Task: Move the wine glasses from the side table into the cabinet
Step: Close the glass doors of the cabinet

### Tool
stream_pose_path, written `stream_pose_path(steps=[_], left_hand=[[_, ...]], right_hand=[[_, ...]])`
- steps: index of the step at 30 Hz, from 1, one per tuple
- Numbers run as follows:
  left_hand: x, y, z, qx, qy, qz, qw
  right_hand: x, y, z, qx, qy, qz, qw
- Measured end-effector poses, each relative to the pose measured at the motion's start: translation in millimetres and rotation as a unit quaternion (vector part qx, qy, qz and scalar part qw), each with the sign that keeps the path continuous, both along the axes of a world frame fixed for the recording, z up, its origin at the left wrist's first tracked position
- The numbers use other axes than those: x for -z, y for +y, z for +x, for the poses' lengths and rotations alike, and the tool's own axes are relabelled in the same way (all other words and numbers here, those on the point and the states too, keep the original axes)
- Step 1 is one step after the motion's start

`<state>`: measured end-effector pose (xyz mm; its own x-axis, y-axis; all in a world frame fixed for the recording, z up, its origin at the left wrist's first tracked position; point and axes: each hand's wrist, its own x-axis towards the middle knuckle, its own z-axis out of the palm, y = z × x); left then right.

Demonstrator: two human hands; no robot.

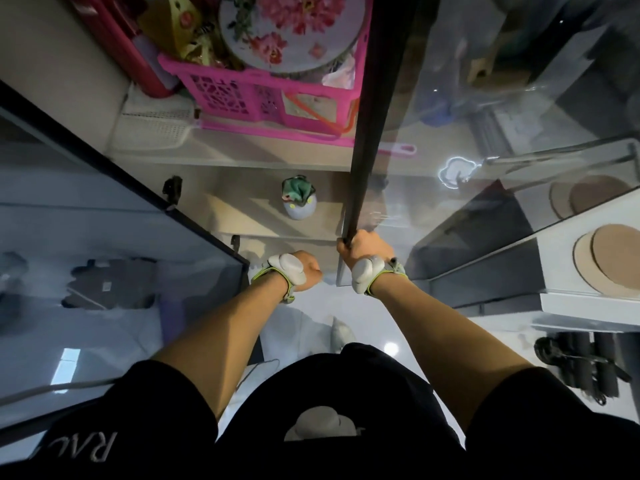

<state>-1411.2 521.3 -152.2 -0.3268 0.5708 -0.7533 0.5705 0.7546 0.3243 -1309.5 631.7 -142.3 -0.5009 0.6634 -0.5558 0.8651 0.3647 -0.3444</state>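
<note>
I stand at a glass-fronted cabinet, looking down between its two doors. My right hand (pixel 360 249) grips the dark frame edge of the right glass door (pixel 363 161) near its lower end. My left hand (pixel 306 270) hangs in front of the open cabinet with its fingers curled into a fist, and I see nothing in it. The left glass door (pixel 114 174) stands swung out to my left. On the wooden shelf (pixel 249 202) inside sits a small grey pot with a green plant (pixel 298 201). No wine glass shows anywhere in view.
The upper shelf holds a pink plastic basket (pixel 242 95), a round floral tin (pixel 294 29) and a white mesh tray (pixel 156 128). A white side table (pixel 588 299) with round brown coasters (pixel 616 258) stands at right. Dark rolled items (pixel 581 365) lie on the glossy floor.
</note>
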Motion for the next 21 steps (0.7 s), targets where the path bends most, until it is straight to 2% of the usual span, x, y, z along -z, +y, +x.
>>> stream_pose_path(steps=[15, 21], left_hand=[[-7, 9, -18, 0.007, 0.030, 0.000, 1.000], [-7, 17, -21, -0.020, 0.023, 0.010, 0.999]], right_hand=[[0, 20, -22, 0.013, 0.001, 0.009, 1.000], [-1, 28, -33, 0.030, 0.000, 0.013, 0.999]])
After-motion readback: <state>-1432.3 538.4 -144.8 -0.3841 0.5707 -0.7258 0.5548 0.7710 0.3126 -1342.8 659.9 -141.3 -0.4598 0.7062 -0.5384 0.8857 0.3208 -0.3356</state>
